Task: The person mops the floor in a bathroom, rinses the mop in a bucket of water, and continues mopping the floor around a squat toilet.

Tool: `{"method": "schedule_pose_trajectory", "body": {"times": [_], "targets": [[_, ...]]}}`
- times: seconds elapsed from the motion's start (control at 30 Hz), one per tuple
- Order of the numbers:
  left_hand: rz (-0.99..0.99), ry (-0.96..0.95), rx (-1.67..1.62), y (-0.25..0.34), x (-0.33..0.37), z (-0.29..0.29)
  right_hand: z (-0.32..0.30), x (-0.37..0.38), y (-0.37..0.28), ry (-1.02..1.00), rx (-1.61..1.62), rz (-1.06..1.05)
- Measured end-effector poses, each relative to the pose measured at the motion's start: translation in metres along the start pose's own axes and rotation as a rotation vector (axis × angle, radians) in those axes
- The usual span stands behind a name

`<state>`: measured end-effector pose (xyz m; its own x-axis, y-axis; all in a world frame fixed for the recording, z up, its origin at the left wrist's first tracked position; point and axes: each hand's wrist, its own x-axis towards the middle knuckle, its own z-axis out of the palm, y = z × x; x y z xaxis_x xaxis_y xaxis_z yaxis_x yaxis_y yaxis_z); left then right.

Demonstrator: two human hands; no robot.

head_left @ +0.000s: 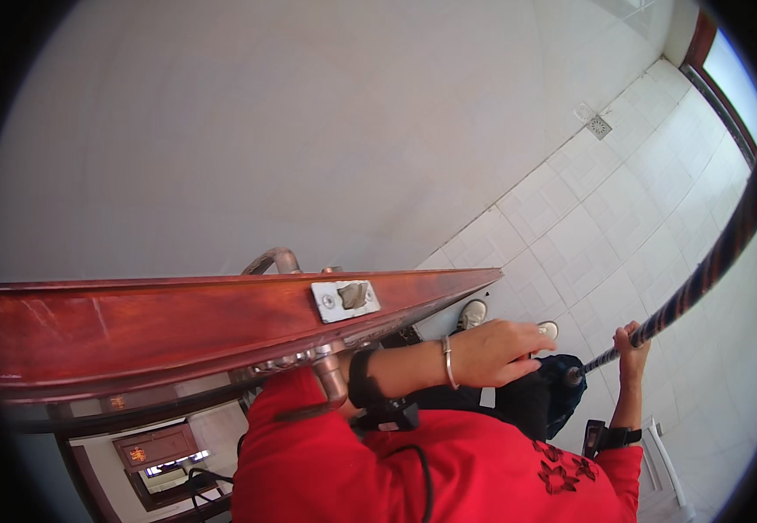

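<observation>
My left hand reaches past the door's edge with fingers loosely stretched and a little apart, nothing seen in them. A silver bangle sits on that wrist. My right hand is wrapped round the striped handle of a mop. The handle slants from the upper right down to a dark blue mop head by my legs, partly hidden. The reddish-brown wooden door stands edge-on to me, with a metal latch plate. Its near lever handle is close beside my left forearm.
Pale floor tiles lie beyond the door, with a square floor drain by the pale wall. My shoes show below. A dark-framed opening is at the far right. A wooden cabinet shows lower left.
</observation>
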<state>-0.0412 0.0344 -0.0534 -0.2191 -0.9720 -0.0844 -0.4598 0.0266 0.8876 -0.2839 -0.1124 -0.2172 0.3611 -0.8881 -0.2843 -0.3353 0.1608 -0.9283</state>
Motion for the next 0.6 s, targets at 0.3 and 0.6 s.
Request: {"method": "schedule_pose_trajectory", "body": {"times": [0.3,0.6], "targets": [[-0.131,0.167,0.17,0.074,-0.056,0.008,-0.014,-0.025,-0.004,0.075,-0.156,-0.191],[0.083,0.16,-0.133,0.214,-0.245,0.071,0.057,-0.289,0.028,-0.157,-0.282,-0.369]]}}
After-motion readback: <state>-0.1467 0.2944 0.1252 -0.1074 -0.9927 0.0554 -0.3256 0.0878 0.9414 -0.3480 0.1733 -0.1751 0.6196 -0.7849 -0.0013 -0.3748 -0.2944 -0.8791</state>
